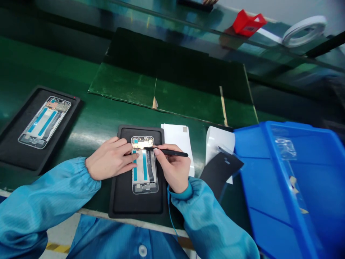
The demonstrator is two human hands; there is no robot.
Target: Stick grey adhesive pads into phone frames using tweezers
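the phone frame lies face up in a black tray at the near edge of the green table, right between both hands. the left hand lies loosely spread, gripping nothing, its fingertips pressing on the frame's left edge. the right hand is closed around a thin black tool, whose tip touches the top part of the frame. just right of the tray lie a white sheet and a black sheet. beyond them a blue bin holds a clear plastic bag and small scraps. far left, a second tray carries another frame. any print on the parts is too small to read.
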